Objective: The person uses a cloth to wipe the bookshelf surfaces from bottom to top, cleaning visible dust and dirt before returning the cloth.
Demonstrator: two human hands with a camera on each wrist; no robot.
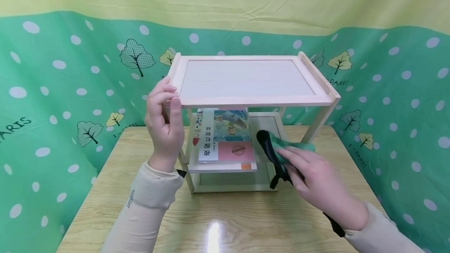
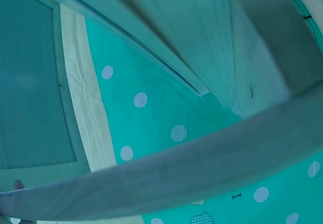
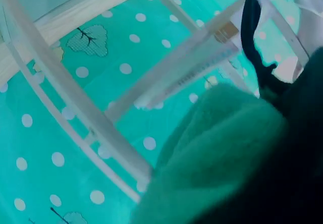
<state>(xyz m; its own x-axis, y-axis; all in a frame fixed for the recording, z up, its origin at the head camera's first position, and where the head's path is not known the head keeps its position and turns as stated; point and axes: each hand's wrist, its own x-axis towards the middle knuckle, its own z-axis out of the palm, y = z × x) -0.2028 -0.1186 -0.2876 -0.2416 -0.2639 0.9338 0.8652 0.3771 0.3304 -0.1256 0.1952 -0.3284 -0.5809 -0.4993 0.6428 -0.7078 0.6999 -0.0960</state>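
A pale wooden shelf rack [image 1: 246,100] with three tiers stands on the table. My left hand [image 1: 165,124] grips its top tier at the front left corner, fingers over the side rail and thumb at the front. In my right hand [image 1: 313,175] is a green fuzzy cloth [image 1: 299,146] with a black strap-like piece [image 1: 268,149] at its left end. That hand is in front of the rack's right side, beside the middle tier. Close up in the right wrist view, the green cloth [image 3: 222,133] shows a soft, plush surface.
Books [image 1: 232,136] lie stacked on the left of the middle tier, the top one with a teal and pink cover. The bottom tier [image 1: 228,182] is near the table [image 1: 140,206]. A green and yellow patterned curtain [image 1: 70,89] hangs behind and at both sides.
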